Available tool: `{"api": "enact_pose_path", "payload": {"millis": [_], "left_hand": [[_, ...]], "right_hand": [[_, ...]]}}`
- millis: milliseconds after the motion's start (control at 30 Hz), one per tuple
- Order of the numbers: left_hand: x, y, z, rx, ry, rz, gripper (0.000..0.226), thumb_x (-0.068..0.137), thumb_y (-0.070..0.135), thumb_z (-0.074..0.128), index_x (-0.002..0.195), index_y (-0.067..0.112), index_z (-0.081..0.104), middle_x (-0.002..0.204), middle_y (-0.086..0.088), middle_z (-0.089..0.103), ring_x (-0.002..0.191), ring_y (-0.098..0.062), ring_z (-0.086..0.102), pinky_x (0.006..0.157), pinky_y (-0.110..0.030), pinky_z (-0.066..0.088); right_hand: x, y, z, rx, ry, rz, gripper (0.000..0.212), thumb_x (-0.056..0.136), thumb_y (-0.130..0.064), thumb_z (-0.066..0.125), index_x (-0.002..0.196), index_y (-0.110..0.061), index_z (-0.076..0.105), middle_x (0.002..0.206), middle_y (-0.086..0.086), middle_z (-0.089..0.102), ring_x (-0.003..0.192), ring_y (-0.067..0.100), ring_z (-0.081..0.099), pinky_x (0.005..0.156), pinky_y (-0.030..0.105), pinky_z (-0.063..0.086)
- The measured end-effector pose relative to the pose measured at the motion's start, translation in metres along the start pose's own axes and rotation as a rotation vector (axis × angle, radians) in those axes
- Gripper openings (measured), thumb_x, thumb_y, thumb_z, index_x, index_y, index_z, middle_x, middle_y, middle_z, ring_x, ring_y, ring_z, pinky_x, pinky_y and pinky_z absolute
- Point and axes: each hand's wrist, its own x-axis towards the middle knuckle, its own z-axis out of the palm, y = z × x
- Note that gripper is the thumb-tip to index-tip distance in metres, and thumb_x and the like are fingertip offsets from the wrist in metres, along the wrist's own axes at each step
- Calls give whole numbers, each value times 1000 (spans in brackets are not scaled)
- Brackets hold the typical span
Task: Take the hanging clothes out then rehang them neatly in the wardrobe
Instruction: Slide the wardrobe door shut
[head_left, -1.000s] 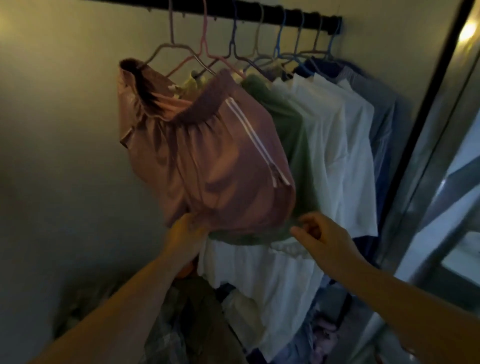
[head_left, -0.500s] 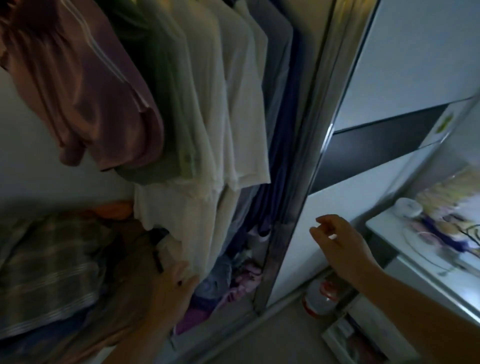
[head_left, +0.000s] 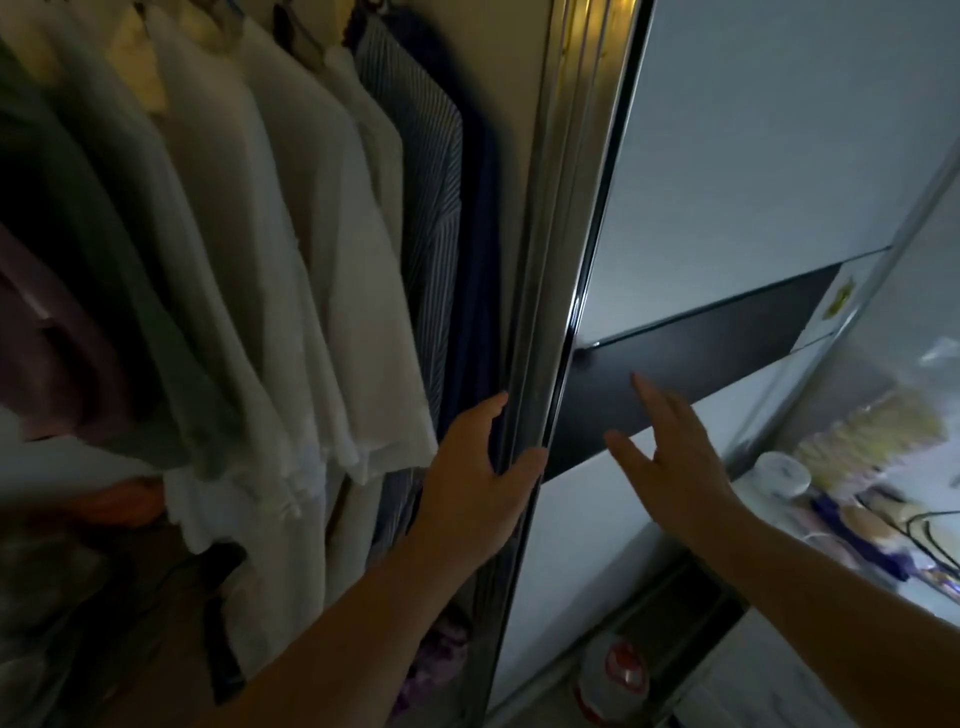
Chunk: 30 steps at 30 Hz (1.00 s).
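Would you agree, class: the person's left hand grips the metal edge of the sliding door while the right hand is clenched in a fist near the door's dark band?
Not quite. In the head view the right hand is open, fingers spread, near the dark band. The left hand does grip the sliding door's metal edge.

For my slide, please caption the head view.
Left hand grips the sliding door's edge beside hanging shirts.

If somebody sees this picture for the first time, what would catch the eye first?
Probably the left hand gripping the shiny metal door edge in the middle, with the right hand spread open against the sliding door. Next, the row of pale shirts hanging on the left.
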Motion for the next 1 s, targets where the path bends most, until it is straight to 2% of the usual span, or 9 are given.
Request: {"api": "enact_pose_path", "payload": {"millis": [133, 300, 400, 500, 567, 633, 833, 933, 1000], "left_hand": [[31, 17, 19, -30, 52, 77, 68, 85, 35, 62, 144, 30, 28, 145, 12, 35, 128, 1, 33, 106, -20, 29], [49, 28, 39, 30, 223, 92, 83, 76, 36, 72, 144, 30, 26, 138, 9, 36, 126, -3, 38, 102, -19, 32], [54, 28, 52, 85, 318, 83, 85, 75, 38, 72, 145, 29, 25, 139, 7, 36, 129, -8, 39, 103, -20, 32], [58, 29, 68, 167, 445, 47, 81, 78, 38, 70, 146, 27, 25, 141, 6, 36, 129, -6, 36, 100, -17, 28], [60, 31, 76, 213, 531, 28, 75, 82, 34, 67, 145, 23, 27, 140, 3, 39, 126, -3, 37, 98, -13, 26], [61, 33, 83, 265, 603, 15, 69, 86, 29, 63, 145, 20, 29, 137, -1, 42, 126, -10, 41, 98, -12, 27], [58, 38, 88, 396, 655, -14, 65, 90, 27, 56, 147, 19, 24, 136, -4, 46, 123, -14, 46, 95, -12, 29], [55, 39, 87, 440, 673, -7, 64, 90, 26, 56, 146, 17, 27, 135, -5, 48, 122, -17, 49, 96, -18, 36], [52, 39, 87, 475, 703, -1, 63, 90, 26, 57, 145, 16, 29, 133, -5, 51, 119, -18, 52, 95, -22, 40]], "right_hand": [[31, 9, -2, -76, 64, -140, 80, 83, -36, 61, 147, -23, 15, 151, 7, 22, 136, 25, 26, 105, 39, 34], [62, 26, -7, -163, 50, -261, 101, 75, -48, 68, 145, -33, -3, 156, 1, -6, 144, 25, 2, 109, 43, 22], [78, 39, -7, -211, 84, -440, 104, 67, -46, 75, 144, -27, 7, 153, 2, -5, 142, 30, 3, 104, 45, 19], [87, 51, -5, -228, 96, -547, 105, 63, -43, 78, 144, -17, 16, 151, 11, 1, 140, 40, 13, 104, 51, 27], [91, 58, -4, -222, 111, -610, 106, 62, -40, 81, 143, -15, 17, 151, 17, 3, 139, 42, 11, 104, 53, 25], [94, 64, -4, -216, 121, -670, 107, 61, -38, 82, 143, -16, 17, 150, 20, 5, 139, 40, 7, 103, 53, 21], [101, 75, -4, -254, 144, -774, 105, 62, -36, 81, 144, -14, 19, 150, 22, 6, 139, 33, 0, 101, 54, 17], [105, 77, -4, -293, 181, -840, 102, 60, -34, 83, 141, -10, 26, 147, 27, 12, 139, 39, 1, 101, 57, 16], [110, 81, -3, -312, 227, -901, 101, 60, -32, 83, 141, -9, 27, 147, 29, 11, 141, 36, -12, 109, 56, 13]]}}
